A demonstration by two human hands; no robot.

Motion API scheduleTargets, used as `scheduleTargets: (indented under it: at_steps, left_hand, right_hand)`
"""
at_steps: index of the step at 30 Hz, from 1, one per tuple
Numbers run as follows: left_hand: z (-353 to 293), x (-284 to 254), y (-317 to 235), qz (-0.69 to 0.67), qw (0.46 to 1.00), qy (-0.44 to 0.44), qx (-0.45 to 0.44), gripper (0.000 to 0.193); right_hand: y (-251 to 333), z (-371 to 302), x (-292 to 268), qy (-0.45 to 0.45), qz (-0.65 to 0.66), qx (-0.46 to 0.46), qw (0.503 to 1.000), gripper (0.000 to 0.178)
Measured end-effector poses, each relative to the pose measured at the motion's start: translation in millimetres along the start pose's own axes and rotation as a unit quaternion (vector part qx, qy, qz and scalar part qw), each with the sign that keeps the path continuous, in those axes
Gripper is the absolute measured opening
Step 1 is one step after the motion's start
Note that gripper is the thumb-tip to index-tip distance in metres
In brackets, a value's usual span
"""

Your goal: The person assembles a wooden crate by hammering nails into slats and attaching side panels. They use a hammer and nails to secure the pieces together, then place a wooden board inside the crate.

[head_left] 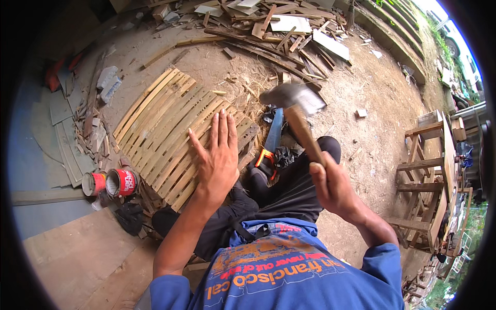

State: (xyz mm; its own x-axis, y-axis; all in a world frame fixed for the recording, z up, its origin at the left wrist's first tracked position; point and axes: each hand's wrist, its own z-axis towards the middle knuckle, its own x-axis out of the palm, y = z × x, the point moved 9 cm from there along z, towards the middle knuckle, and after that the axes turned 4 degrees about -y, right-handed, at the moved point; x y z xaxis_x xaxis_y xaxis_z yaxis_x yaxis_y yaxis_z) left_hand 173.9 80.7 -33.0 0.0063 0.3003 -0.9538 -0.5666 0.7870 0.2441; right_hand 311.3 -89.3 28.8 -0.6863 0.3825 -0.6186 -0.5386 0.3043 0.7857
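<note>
My left hand (218, 155) lies flat with fingers spread on a slatted wooden panel (170, 124) made of narrow strips set side by side. In my right hand (330, 182) is a hammer (305, 129), gripped by its wooden handle and raised to the right of the panel. Its metal head is smeared by motion and is apart from the wood. Beyond my knees a handsaw (273, 135) with a blue blade and an orange handle rests by the panel's right edge. Whether a nail stands under my left fingers I cannot tell.
A heap of scrap wood (289, 36) lies at the far side. Two red cans (121, 183) stand left of the panel, near a black bag (129, 217). Broken white blocks (108, 82) lie at the left. A wooden frame (423, 181) stands on the right.
</note>
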Motion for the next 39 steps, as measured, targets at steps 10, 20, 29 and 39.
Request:
scheduleTargets:
  at_steps: [10, 20, 29, 39]
  left_hand:
    - [-0.3, 2.3, 0.2, -0.017, 1.0, 0.007, -0.005, 0.093]
    - [-11.0, -1.3, 13.9, -0.086, 0.996, -0.003, 0.022, 0.101]
    - [-47.4, -0.5, 34.8, -0.113, 0.991, 0.048, 0.056, 0.112]
    - [-51.5, 4.9, 31.3, -0.09, 0.993, 0.017, 0.068, 0.105]
  right_hand:
    - [24.7, -10.1, 3.4, -0.026, 0.043, -0.164, 0.985, 0.022]
    - [-106.4, 19.6, 20.1, -0.122, 0.162, 0.097, 0.974, 0.039]
    - [-179.0, 4.6, 154.8, -0.047, 0.361, 0.288, 0.886, 0.037]
    - [-110.0, 64.2, 189.2, 0.062, 0.344, 0.014, 0.937, 0.074]
